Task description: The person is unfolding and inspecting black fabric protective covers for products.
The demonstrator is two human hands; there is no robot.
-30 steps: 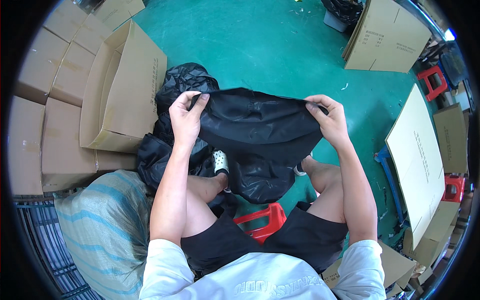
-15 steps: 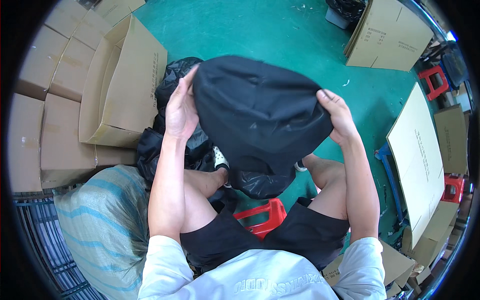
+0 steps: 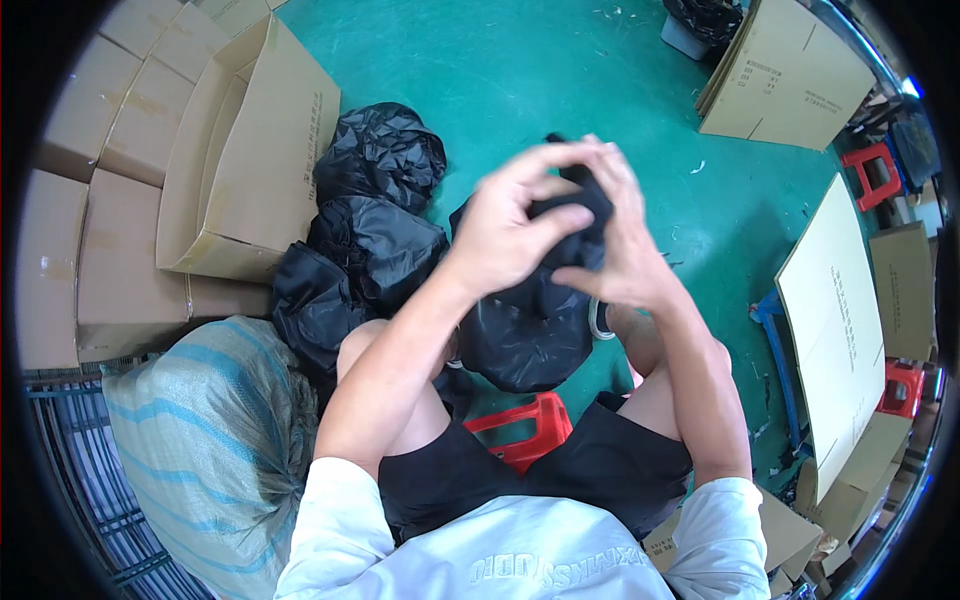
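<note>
A piece of black cloth [image 3: 586, 203] is bunched up between my two hands, above the floor in front of my knees. My left hand [image 3: 508, 222] curls around it from the left, with the thumb pointing across it. From the right, my right hand [image 3: 628, 235] presses on the same bundle, its upper fingers smeared by motion. The fingertips of both hands come together at the top, and much of the cloth is hidden behind them. Below the hands, between my feet, sits a shiny black plastic bag [image 3: 530, 340]; what it holds cannot be made out.
Crumpled black bags [image 3: 380, 165] lie at the left beside an open cardboard box [image 3: 265, 140] and stacked cartons. A striped woven sack [image 3: 215, 450] stands by my left thigh. A red stool [image 3: 545, 430] shows between my legs. Flattened cardboard [image 3: 835, 330] leans at the right.
The black cloth, held spread wide between both hands, is now gathered into a small bundle. My hands have come together at the centre, uncovering the black bags at the left.
</note>
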